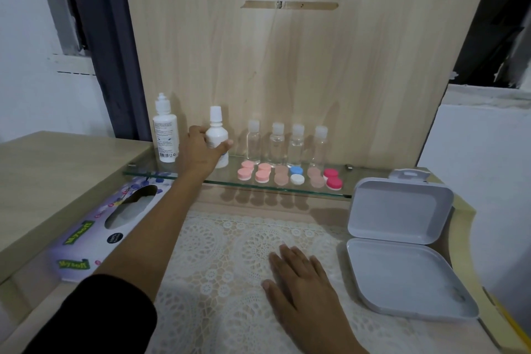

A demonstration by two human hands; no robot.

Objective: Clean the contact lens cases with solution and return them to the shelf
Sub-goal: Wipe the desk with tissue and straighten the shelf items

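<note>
shelf (184, 176): clear glass slab, thin, green-tinted edge, fixed to pale wood-grain panel; landmark for everything below
left hand (200, 151): reached up onto shelf, fingers curled round the short bottle, thumb across its front; black sleeve at forearm
short bottle (217, 135): white opaque plastic, rounded shoulders, tall narrow cap, standing upright on shelf, left part
tall bottle (165, 131): white plastic, printed label, ribbed nozzle cap, upright at shelf's far left end, just beside the hand
clear bottles (286, 142): four small see-through plastic ones, flip caps, in a row along back of shelf, right of short bottle
lens cases (290, 174): round screw-lid pairs along shelf's front edge, in front of clear bottles; pale pink, beige, one blue-and-white, hot pink on white base at right end
right hand (301, 282): flat, palm down, fingers spread slightly, holding nothing, on lace mat below shelf
lace mat (218, 253): cream, openwork circle pattern, on tabletop under shelf
plastic box (402, 241): white-grey, rounded corners, hinged lid propped open, smooth, below shelf's right end
tissue box (94, 233): purple printed cardboard, oval opening, below shelf's left end
</note>
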